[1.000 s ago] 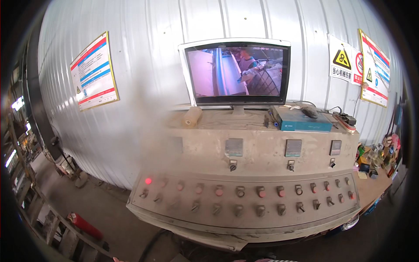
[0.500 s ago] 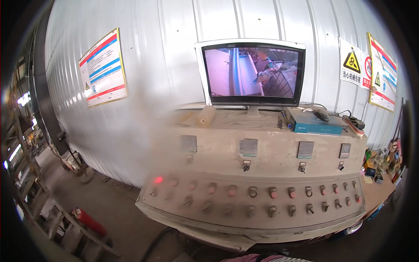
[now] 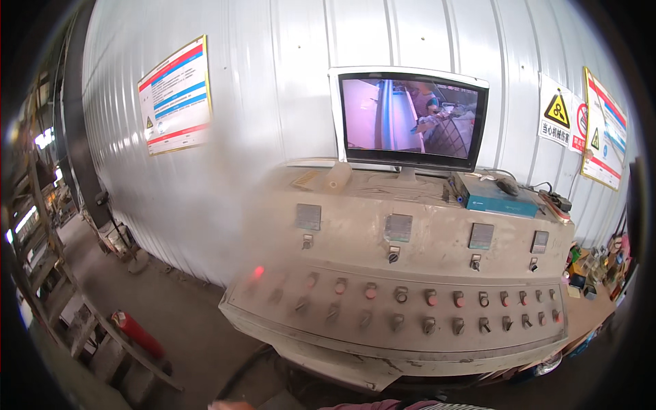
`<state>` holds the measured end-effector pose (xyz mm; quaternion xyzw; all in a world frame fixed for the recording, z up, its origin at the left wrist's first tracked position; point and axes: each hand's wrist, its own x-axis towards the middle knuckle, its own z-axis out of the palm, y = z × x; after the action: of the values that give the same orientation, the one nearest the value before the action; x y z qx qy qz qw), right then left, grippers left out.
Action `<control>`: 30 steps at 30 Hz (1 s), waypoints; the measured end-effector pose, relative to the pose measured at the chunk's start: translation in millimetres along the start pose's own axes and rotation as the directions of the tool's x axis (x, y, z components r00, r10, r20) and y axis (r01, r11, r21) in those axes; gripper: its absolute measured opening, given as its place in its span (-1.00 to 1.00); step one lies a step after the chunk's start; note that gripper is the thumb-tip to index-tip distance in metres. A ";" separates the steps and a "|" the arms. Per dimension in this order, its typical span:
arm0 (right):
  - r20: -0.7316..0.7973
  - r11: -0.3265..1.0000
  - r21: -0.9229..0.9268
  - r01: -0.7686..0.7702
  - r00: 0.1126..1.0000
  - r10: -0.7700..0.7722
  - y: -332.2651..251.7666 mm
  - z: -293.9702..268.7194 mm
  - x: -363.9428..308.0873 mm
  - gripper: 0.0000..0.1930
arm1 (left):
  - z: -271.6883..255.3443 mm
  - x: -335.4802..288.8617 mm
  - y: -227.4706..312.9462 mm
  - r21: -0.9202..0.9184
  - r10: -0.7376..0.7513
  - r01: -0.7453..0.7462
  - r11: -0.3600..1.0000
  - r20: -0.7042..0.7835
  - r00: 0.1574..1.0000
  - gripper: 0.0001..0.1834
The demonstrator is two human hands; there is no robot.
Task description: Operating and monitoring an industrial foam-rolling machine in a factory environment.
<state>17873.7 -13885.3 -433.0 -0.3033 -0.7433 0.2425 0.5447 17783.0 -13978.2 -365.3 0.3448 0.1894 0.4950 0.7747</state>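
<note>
Just a sliver of what looks like my left hand (image 3: 231, 405) shows at the lower edge, below the front of a dusty beige control console (image 3: 342, 253). Its fingers are mostly cut off, so its state and anything in it cannot be made out. My right hand is out of view. Maroon and striped clothing (image 3: 383, 404) of mine shows at the bottom. Rows of knobs and push buttons (image 3: 431, 297) cover the sloping panel, and a red lamp (image 3: 259, 271) glows at its left end. Neither hand touches the console in view.
A lit monitor (image 3: 410, 116) stands on the console beside a blue box (image 3: 502, 199) and a brownish roll (image 3: 338, 175). Warning signs (image 3: 557, 109) hang on the metal wall. A red fire extinguisher (image 3: 139, 335) and wooden steps (image 3: 82, 321) are at left; a cluttered table (image 3: 588, 309) is at right.
The view has turned slightly left, so the console and monitor sit further right. A sliver of hand has come in at the lower edge. Nothing on the console has visibly changed.
</note>
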 end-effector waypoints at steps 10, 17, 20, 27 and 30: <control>0.113 0.941 0.295 -0.168 0.984 0.140 -42.3 51.5 -20.2 -0.74 | -86.5 4.5 0.8 -0.017 -0.018 0.007 1.000 -0.848 0.530 -0.72; 0.089 0.552 0.654 -0.517 0.777 0.623 -86.5 50.4 -7.3 -0.73 | -14.6 14.9 16.3 0.024 0.237 -0.293 0.956 -0.654 0.719 -0.58; -0.003 0.777 0.223 -0.588 0.797 0.604 -94.4 64.4 -3.5 -0.64 | -44.9 12.3 14.6 0.097 0.222 -0.220 0.971 -0.717 0.661 -0.62; 0.143 0.992 0.032 -0.124 0.983 0.118 -71.3 115.8 -28.0 -0.53 | -111.2 -22.7 26.2 0.364 0.320 -0.072 0.929 -0.687 0.652 -0.68; 0.223 0.986 0.154 0.065 0.970 -0.098 -88.4 139.3 -27.9 -0.50 | -154.8 -63.7 45.7 0.550 0.425 0.001 0.835 -0.647 0.632 -0.69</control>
<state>17730.1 -13971.2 -430.7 -0.2019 -0.7935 0.3068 0.4853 17627.7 -13969.3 -442.2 0.3193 0.5685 0.6157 0.4425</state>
